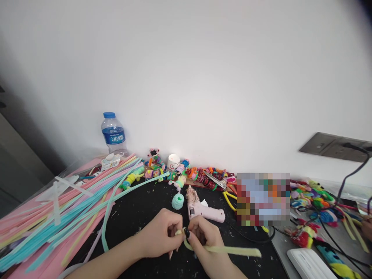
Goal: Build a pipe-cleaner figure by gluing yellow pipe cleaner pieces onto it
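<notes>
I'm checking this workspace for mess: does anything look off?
The glue gun in the middle looks odd: its front end is caked in brownish crust, perhaps old glue. Pale scraps also litter the black mat.

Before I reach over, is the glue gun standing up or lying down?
Lying down: the glue gun is on its side, its handle stretched flat along the black mat.

Pastel fuzzy craft stems (66, 217): cut off at left edge.
Pale-yellow fuzzy strip (235, 251): partly hidden by right hand (207, 238).
White rectangular plastic case (309, 262): cropped at bottom.
Multicoloured pixelated patch (263, 199): unreadable.
</notes>
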`<state>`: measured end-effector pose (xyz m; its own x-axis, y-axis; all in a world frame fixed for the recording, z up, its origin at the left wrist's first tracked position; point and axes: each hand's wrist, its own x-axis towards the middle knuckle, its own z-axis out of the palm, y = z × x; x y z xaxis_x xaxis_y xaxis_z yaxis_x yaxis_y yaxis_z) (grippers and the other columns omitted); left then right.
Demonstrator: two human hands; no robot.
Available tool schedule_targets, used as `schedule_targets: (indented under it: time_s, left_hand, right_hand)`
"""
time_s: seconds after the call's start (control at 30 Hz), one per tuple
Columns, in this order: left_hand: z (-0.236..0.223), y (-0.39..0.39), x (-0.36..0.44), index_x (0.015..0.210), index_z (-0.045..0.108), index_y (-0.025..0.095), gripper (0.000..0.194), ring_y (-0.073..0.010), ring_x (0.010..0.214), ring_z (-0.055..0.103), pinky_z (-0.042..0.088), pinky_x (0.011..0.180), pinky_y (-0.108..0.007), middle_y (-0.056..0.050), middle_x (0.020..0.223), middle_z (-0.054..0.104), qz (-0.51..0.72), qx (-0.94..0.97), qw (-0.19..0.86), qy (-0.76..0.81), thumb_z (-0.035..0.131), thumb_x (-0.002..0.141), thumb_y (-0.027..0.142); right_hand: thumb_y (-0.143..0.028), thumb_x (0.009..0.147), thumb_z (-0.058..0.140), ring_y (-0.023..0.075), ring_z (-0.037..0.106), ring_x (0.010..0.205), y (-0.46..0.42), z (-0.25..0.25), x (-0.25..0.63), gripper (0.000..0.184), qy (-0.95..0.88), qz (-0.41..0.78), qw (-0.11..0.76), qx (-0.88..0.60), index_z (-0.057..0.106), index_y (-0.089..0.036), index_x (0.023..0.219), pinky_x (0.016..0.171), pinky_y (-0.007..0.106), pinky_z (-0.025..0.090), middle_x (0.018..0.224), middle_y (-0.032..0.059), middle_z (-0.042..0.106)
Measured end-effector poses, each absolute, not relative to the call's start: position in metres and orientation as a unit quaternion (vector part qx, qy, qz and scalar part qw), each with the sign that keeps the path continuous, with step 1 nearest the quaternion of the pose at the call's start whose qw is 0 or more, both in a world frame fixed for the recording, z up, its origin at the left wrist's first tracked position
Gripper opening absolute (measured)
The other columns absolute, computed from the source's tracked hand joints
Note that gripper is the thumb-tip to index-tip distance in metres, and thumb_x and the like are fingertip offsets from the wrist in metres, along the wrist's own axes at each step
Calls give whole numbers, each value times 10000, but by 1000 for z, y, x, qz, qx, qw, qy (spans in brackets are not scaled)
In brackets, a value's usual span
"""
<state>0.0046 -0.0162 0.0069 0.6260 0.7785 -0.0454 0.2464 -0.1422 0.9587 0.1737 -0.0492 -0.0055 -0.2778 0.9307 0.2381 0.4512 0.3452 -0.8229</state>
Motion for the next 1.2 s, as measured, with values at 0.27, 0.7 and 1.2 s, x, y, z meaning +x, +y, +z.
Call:
schedule_targets:
  time_s: [0.27, 0.7, 1.2]
  left_hand:
    - [-4, -19, 7, 530, 430, 163, 172, -97, 368, 542, 369, 337, -139, 34, 451, 541, 208, 675, 625, 332, 533, 662, 124]
    - [2, -12, 4, 618, 580, 110, 267, -104, 335, 544, 411, 371, -183, -26, 506, 635, 163, 523, 802, 239, 672, 694, 350]
    - [4, -5, 7, 610, 550, 106, 303, -118, 400, 593, 434, 397, -178, -46, 548, 659, 342, 514, 727, 300, 659, 724, 364]
  right_hand:
    - [-175, 859, 388, 114, 427, 581, -52, 0, 174, 228, -799, 285, 318, -423, 433, -182, 636, 536, 222, 309, 626, -13, 464]
    - [-352, 918, 341, 123, 412, 611, -55, -3, 173, 328, -732, 378, 371, -428, 455, -176, 666, 584, 230, 334, 640, -14, 434]
    - [-219, 878, 423, 115, 451, 563, -55, 7, 174, 261, -763, 300, 403, -407, 529, -174, 644, 549, 213, 339, 598, -8, 497]
